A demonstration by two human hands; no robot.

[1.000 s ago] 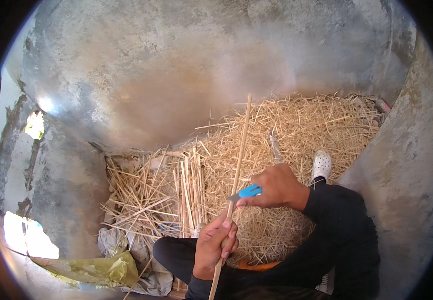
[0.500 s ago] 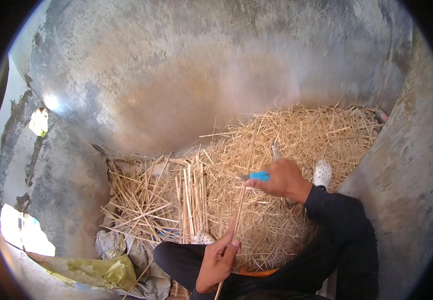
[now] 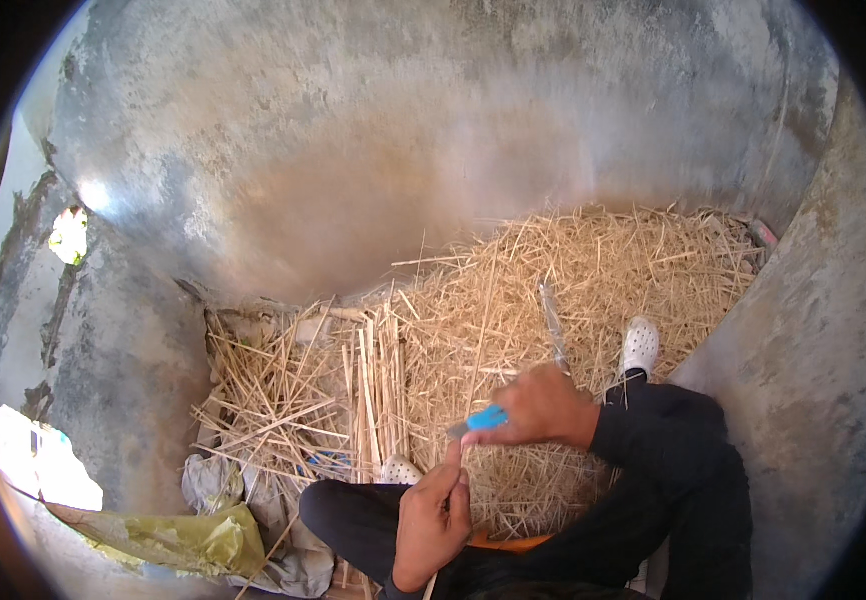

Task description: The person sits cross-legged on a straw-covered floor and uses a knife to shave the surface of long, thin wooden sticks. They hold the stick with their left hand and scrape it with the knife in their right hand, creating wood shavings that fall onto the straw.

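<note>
My left hand (image 3: 431, 525) is closed around a thin bamboo strip (image 3: 483, 330), its index finger stretched along it. The strip runs from below that hand up and away over the shavings. In my right hand (image 3: 545, 405), smeared by motion, is a small knife with a blue handle (image 3: 487, 418). Its short grey blade (image 3: 458, 430) lies close to the strip, just above the left index fingertip. Whether the blade touches the strip, I cannot tell.
Pale shavings (image 3: 633, 270) heap up in front of me. Split bamboo sticks (image 3: 373, 390) lie in a row, with a loose tangle of sticks (image 3: 273, 390) to their left. A long clear plastic piece (image 3: 553, 320) rests on the shavings. Concrete walls (image 3: 403, 120) close in; yellow sheeting (image 3: 193, 540) lies lower left.
My right hand has drawn the knife down along the strip, toward my left hand. The left hand keeps its hold, nearly in place. The whole view has shifted slightly.
</note>
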